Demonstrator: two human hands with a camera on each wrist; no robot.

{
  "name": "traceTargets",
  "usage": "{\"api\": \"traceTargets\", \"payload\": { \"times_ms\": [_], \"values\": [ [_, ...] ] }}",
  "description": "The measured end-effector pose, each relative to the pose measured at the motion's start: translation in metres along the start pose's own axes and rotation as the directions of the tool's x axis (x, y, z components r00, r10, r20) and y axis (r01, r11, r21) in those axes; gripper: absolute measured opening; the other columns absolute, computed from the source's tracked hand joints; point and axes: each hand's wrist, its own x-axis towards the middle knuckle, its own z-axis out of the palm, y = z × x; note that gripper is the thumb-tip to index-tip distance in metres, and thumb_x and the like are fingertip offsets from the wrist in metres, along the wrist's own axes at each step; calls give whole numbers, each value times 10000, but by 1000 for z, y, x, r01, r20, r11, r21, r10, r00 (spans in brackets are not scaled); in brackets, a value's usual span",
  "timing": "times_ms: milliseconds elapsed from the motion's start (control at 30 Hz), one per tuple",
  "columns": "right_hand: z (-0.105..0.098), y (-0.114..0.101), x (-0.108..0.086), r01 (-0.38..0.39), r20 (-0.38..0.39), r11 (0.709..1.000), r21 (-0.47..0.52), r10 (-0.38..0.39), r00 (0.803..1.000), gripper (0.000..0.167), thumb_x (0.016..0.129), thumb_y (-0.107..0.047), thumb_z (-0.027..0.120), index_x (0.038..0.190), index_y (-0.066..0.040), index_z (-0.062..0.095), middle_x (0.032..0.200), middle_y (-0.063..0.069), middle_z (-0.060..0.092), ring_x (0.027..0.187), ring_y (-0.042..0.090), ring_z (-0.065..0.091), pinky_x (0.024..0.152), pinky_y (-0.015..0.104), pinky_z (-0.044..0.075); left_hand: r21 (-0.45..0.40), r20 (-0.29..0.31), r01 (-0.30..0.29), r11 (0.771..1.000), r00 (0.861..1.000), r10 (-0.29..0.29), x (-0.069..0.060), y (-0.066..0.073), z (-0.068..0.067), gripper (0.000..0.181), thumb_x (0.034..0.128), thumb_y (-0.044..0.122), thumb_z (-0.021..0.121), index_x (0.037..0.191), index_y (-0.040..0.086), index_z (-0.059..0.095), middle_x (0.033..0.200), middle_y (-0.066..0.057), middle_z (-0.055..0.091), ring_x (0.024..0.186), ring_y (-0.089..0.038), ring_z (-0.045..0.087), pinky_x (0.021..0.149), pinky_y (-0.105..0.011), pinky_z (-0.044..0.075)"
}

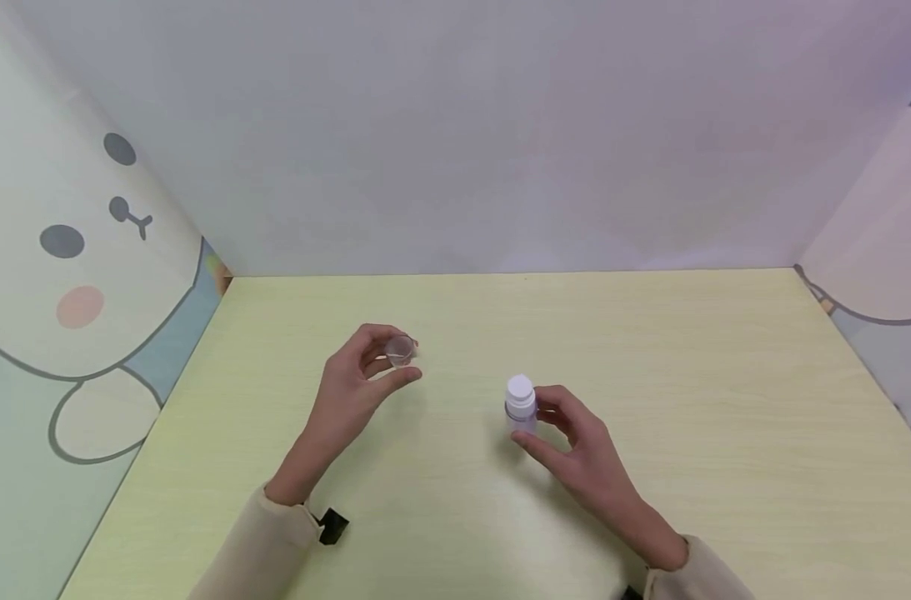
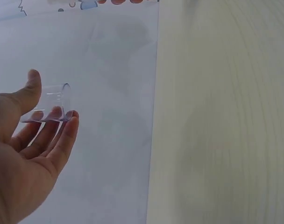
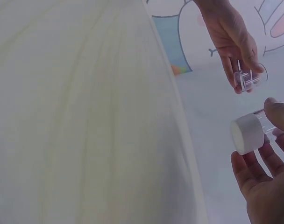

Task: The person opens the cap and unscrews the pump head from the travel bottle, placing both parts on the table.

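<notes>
A small clear cup (image 1: 400,351) is held by the left hand (image 1: 347,385), its fingers curled behind it and the thumb in front. In the left wrist view the transparent cup (image 2: 53,101) lies between the thumb and fingers of the left hand (image 2: 27,149). The right hand (image 1: 586,450) grips a bottle (image 1: 521,404) with a white cap, upright in the head view, at the right of the cup. From the right wrist, the white cap (image 3: 247,134) shows beyond the fingers of the right hand (image 3: 268,182), and the bottle's body looks clear.
Both hands are over a pale wood-grain table (image 1: 650,350). A plain light wall panel (image 1: 455,150) stands behind it, with cartoon-printed panels (image 1: 27,167) at the sides. Beige sleeves (image 1: 256,546) and small black pieces (image 1: 333,527) are at the wrists.
</notes>
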Motion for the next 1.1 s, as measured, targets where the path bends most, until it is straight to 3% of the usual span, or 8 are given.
{"api": "traceTargets", "payload": {
  "times_ms": [133, 267, 467, 600, 800, 1000, 1100],
  "values": [
    [-1, -1, -1, -10, 6, 1000, -4, 10, 1000, 474, 873, 27, 805, 1283, -126, 624, 1200, 8, 679, 1116, 84, 648, 1030, 206, 538, 76, -5, 81, 994, 997, -81, 1, -6, -6, 437, 867, 82, 844, 1240, 108, 618, 1214, -78, 682, 1154, -232, 708, 942, -224, 590],
    [-1, -2, -1, -14, 7, 1000, -19, 14, 1000, 470, 876, 15, 808, 1283, -139, 630, 1194, 11, 684, 1106, 87, 655, 1010, 204, 547, 166, -22, 171, 971, 985, -170, 3, -15, -11, 432, 873, 70, 835, 1246, 99, 617, 1228, -94, 690, 1191, -261, 708, 951, -214, 580],
    [-1, -3, -1, -36, 23, 998, -49, 38, 999, 466, 881, -30, 820, 1285, -173, 636, 1191, 3, 699, 1089, 84, 670, 984, 218, 564, 258, -24, 274, 926, 960, -277, 5, -25, -17, 420, 899, 94, 817, 1269, 76, 619, 1270, -147, 710, 1225, -317, 703, 992, -351, 593],
    [-2, -3, -1, -45, 46, 995, -84, 49, 998, 459, 885, -64, 827, 1282, -194, 637, 1188, -17, 703, 1075, 89, 674, 968, 245, 576, 316, -17, 301, 900, 950, -312, 5, -30, -19, 406, 911, 107, 809, 1268, 67, 619, 1286, -160, 706, 1225, -324, 705, 1013, -432, 586],
    [-1, -2, -2, -52, 66, 990, -133, 61, 996, 436, 883, -101, 837, 1257, -209, 640, 1158, -45, 707, 1053, 86, 681, 931, 287, 599, 357, -37, 315, 879, 945, -324, 4, -36, -19, 382, 897, 70, 814, 1233, 62, 632, 1273, -177, 699, 1185, -341, 719, 996, -425, 597],
    [1, -2, -2, -55, 80, 991, -124, 65, 995, 428, 880, -113, 844, 1246, -202, 642, 1149, -38, 711, 1045, 87, 681, 915, 285, 601, 441, -50, 329, 835, 938, -343, 4, -41, -20, 361, 894, 88, 820, 1213, 85, 650, 1186, -163, 742, 1081, -321, 750, 960, -447, 594],
    [1, -2, -2, -49, 88, 992, -117, 60, 994, 423, 881, -109, 842, 1244, -196, 642, 1145, -30, 712, 1044, 87, 681, 910, 282, 602, 465, -41, 321, 825, 939, -342, 4, -44, -20, 363, 896, 80, 814, 1218, 82, 646, 1174, -162, 745, 1053, -304, 742, 943, -449, 588]
  ]
}}
